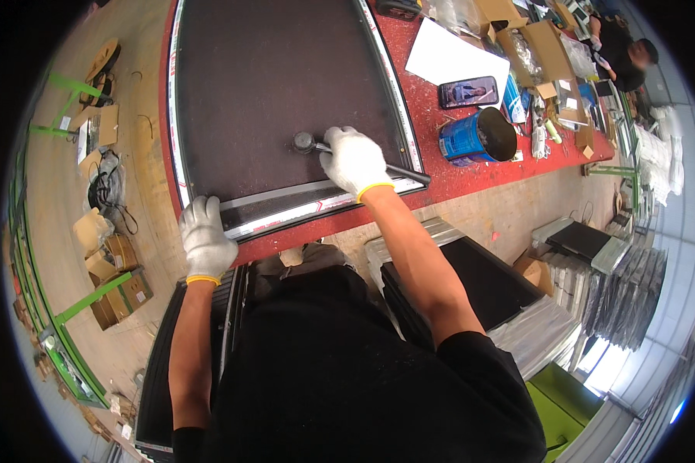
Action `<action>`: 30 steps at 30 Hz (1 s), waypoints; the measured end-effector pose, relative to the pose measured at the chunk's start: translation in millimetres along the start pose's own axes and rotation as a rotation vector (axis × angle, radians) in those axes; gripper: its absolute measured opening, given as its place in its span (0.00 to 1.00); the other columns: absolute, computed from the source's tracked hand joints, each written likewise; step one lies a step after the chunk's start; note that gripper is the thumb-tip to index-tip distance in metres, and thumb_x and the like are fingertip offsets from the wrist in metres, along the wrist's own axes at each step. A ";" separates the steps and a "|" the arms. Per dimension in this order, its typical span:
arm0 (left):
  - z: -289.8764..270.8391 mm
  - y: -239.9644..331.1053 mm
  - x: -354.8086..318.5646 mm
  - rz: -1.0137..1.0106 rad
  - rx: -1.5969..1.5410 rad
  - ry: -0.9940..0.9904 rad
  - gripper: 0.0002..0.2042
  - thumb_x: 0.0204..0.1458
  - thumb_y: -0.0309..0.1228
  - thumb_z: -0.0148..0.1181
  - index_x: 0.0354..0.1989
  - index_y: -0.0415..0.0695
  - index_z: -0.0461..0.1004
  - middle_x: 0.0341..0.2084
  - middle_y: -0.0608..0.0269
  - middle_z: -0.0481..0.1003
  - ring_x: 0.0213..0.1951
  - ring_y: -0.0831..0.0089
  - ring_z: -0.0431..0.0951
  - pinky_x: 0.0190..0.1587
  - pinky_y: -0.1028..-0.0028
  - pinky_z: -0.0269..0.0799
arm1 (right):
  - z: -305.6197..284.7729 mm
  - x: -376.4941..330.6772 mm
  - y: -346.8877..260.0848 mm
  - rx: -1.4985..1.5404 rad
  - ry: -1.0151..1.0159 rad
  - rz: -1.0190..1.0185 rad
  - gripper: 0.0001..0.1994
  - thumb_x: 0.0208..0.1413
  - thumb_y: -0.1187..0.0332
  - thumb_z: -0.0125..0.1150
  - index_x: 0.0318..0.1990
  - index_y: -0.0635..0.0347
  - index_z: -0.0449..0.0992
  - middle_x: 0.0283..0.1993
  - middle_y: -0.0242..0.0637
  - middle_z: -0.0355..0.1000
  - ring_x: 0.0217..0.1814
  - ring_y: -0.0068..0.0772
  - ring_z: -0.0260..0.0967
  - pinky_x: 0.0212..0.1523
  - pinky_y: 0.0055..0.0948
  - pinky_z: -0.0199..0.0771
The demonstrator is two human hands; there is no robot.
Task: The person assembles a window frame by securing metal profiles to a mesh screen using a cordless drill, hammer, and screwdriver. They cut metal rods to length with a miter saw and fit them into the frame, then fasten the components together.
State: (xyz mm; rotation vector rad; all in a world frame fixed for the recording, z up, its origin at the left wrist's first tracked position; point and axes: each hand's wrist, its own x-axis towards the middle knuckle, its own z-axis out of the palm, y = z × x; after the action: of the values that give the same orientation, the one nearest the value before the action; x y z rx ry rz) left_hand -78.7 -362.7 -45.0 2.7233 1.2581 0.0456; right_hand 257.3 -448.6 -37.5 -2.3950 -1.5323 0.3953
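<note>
My right hand (pixel 355 160), in a white knit glove with a yellow cuff, is closed round the handle of a hammer (pixel 304 142). The hammer's round head points left, and its dark handle sticks out to the right past the hand. Below it lies a large dark mesh panel (pixel 278 85) in a frame (pixel 286 218) partly covered with printed white film. A grey strip (pixel 274 192) crosses the panel near its front edge. At the frame's near left corner rests my left hand (pixel 206 239), gloved the same way, its fingers stretched out along the edge.
The red table (pixel 448 181) carries a blue tin (pixel 479 137), a phone (pixel 469 92), white paper (pixel 455 58) and open cardboard boxes (pixel 544 50). Stacked panels (pixel 479 285) stand low at right. A green rack (pixel 93 301) is at left. Another person (pixel 622 62) works far right.
</note>
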 end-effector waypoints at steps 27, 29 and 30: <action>7.8 9.7 -4.3 -0.107 -0.066 0.065 0.36 0.39 0.18 0.66 0.64 0.40 0.73 0.62 0.48 0.72 0.66 0.41 0.70 0.74 0.50 0.65 | -199.5 -62.6 114.8 -0.726 -0.494 -0.011 0.21 0.78 0.49 0.55 0.49 0.60 0.80 0.41 0.58 0.84 0.47 0.67 0.83 0.49 0.63 0.81; 8.0 9.6 -4.4 -0.095 -0.083 0.085 0.36 0.39 0.18 0.66 0.65 0.40 0.73 0.62 0.48 0.71 0.65 0.41 0.70 0.74 0.50 0.65 | -197.7 -63.3 111.7 -0.606 -0.493 -0.029 0.21 0.78 0.49 0.55 0.50 0.60 0.80 0.42 0.57 0.84 0.47 0.67 0.83 0.50 0.62 0.81; 8.3 10.0 -4.7 -0.098 -0.086 0.086 0.36 0.39 0.18 0.66 0.65 0.40 0.73 0.62 0.48 0.71 0.65 0.41 0.70 0.74 0.50 0.65 | -195.8 -62.6 110.0 -0.534 -0.474 -0.047 0.21 0.78 0.49 0.55 0.51 0.60 0.80 0.42 0.57 0.85 0.48 0.67 0.83 0.51 0.62 0.81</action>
State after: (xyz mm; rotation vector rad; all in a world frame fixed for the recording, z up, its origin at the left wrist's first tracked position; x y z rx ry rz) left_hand -73.5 -373.6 -51.6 2.6087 1.3777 0.2032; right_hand 396.3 -565.6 108.6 -2.7904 -2.1180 0.6487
